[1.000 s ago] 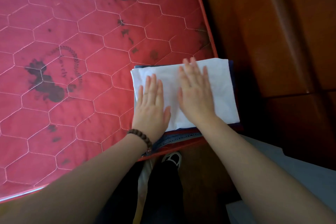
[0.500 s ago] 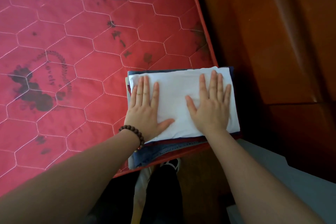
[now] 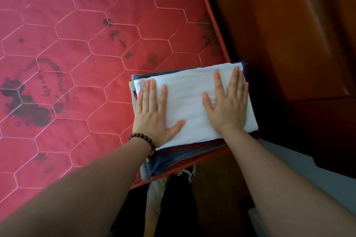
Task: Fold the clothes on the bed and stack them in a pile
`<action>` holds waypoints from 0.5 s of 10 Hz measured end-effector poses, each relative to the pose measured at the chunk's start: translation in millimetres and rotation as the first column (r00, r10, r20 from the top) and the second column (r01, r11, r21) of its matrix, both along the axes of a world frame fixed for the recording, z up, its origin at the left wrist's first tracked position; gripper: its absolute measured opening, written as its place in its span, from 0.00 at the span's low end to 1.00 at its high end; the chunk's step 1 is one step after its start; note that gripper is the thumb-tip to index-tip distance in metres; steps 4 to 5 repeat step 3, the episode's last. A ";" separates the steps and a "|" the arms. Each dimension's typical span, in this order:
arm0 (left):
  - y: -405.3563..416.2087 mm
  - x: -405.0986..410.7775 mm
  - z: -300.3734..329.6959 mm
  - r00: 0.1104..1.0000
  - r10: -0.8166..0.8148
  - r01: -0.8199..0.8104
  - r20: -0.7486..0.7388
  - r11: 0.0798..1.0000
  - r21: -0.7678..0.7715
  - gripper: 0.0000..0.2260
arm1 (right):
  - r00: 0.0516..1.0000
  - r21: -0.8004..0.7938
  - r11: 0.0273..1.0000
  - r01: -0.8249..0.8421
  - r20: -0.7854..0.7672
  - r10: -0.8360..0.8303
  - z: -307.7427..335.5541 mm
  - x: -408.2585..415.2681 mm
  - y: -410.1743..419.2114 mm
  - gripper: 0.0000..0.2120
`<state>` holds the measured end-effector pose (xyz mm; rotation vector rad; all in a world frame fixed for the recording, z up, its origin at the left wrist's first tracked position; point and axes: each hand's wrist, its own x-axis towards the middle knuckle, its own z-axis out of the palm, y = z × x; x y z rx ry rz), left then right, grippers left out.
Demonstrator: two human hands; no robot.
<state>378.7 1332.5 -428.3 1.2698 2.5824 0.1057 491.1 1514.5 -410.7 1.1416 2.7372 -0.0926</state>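
Note:
A folded white garment (image 3: 189, 100) tops a pile at the near right corner of the red quilted mattress (image 3: 77, 63). Beneath it show edges of folded blue denim (image 3: 169, 161), a dark red layer and a navy piece. My left hand (image 3: 154, 115) lies flat on the white garment's left end, fingers straight, a bead bracelet on the wrist. My right hand (image 3: 227, 106) lies flat on its right end, fingers spread near the far right corner. Neither hand grips the cloth.
The mattress has dark printed marks and white hexagon stitching. Brown wooden furniture (image 3: 289, 34) stands close along the bed's right side. Below the bed edge I see a dark trouser leg and a black-and-white shoe (image 3: 187, 173) on the floor.
Both hands slid apart across the white garment, the left toward its left end and the right toward its right end. The pile itself stayed in place.

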 end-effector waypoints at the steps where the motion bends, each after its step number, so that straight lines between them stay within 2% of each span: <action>1: 1.0 -5.2 14.7 0.998 0.020 -0.018 0.058 0.999 -0.045 0.43 | 0.993 -0.091 0.996 -0.018 0.111 0.028 14.4 -0.4 7.9 0.33; 2: -2.9 -11.3 47.5 0.991 0.017 -0.004 0.130 0.994 -0.106 0.39 | 0.982 -0.234 0.970 -0.064 0.157 0.102 38.8 10.3 13.0 0.34; 3: -1.2 -18.4 95.0 0.987 0.025 -0.014 0.160 0.998 -0.069 0.36 | 0.990 -0.333 0.943 0.012 0.134 0.035 89.6 26.9 17.5 0.34; 5: -1.2 -18.4 95.0 0.987 0.025 -0.014 0.160 0.998 -0.069 0.36 | 0.990 -0.333 0.943 0.012 0.134 0.035 89.6 26.9 17.5 0.34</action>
